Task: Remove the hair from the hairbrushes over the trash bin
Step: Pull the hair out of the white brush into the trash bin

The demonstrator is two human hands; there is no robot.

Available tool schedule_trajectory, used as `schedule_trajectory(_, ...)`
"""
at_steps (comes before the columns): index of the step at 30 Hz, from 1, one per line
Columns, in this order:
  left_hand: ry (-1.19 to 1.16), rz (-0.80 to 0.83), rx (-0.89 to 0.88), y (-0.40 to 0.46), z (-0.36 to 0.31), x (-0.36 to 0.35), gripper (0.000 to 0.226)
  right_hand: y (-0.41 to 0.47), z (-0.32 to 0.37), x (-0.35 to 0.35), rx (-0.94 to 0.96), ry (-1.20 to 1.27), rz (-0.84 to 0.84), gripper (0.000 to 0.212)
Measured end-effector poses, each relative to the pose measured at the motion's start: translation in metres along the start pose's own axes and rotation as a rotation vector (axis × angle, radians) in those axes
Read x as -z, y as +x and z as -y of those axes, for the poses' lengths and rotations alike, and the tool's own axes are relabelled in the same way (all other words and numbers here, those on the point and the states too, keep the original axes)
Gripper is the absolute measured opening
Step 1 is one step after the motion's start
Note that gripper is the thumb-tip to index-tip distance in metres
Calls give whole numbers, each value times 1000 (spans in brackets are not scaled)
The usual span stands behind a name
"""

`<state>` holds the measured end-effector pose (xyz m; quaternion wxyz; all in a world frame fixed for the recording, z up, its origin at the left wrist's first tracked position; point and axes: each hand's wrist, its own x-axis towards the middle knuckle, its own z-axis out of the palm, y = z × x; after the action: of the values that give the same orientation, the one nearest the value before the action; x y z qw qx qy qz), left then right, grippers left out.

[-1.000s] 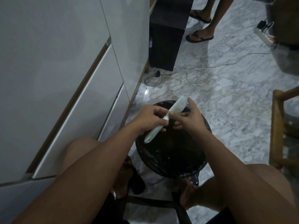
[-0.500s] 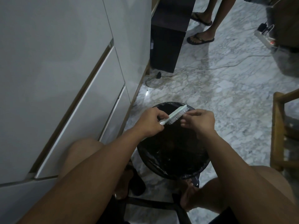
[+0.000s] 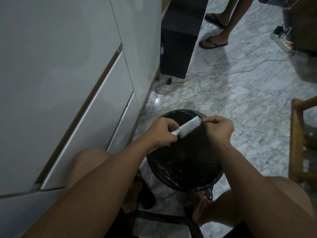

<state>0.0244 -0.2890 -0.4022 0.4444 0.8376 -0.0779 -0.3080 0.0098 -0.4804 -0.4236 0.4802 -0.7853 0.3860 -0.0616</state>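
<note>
Holding a white hairbrush [image 3: 187,127] over the black trash bin [image 3: 185,177], both my hands above its open mouth.

My left hand [image 3: 161,132] curls around the handle above the bin's left side, so the bristled head slants up and away toward the far rim. My right hand [image 3: 218,128] hangs above the bin's right side with its fingertips [image 3: 205,119] pinched narrow at the far tip of the bristles; whether any hair sits between them, I cannot tell. White cabinet drawers [image 3: 96,117] stand left of the bin.
</note>
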Motion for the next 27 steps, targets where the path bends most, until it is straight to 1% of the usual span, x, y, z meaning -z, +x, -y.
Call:
schedule_trajectory(2,-38,-27,19,1,1,0,34,1,2,3,-63,20,-18,19)
schedule_trajectory(5,-157,-84,85,3,3,0,29,-7,4,4,-71,-34,62,30)
schedule_trajectory(7,-205,-119,129,3,3,2,28,-19,6,2,-48,-45,156,31)
schedule_trajectory(10,-241,-177,167,-1,0,3,29,-37,6,-3,-22,2,352,32)
schedule_trajectory(12,-363,-195,199,-4,-3,3,29,-48,5,-5,3,-8,466,35)
schedule_trajectory(14,-525,-209,243,-8,-8,5,27,-58,8,-4,62,-35,515,32)
schedule_trajectory(16,-599,-250,260,-12,-13,9,25,-67,12,0,147,-45,530,24)
schedule_trajectory(18,-604,-295,242,-16,-19,14,24,-75,18,7,230,-53,533,19)
schedule_trajectory(23,-618,-338,157,-34,-44,24,24,-91,37,23,405,-94,411,28)
schedule_trajectory(24,-572,-384,132,-39,-53,27,26,-94,42,28,441,-111,390,30)
schedule_trajectory(25,-486,-474,113,-44,-63,30,33,-96,49,33,475,-129,375,31)
schedule_trajectory(27,-239,-765,74,-60,-84,38,56,-98,64,46,537,-162,339,31)
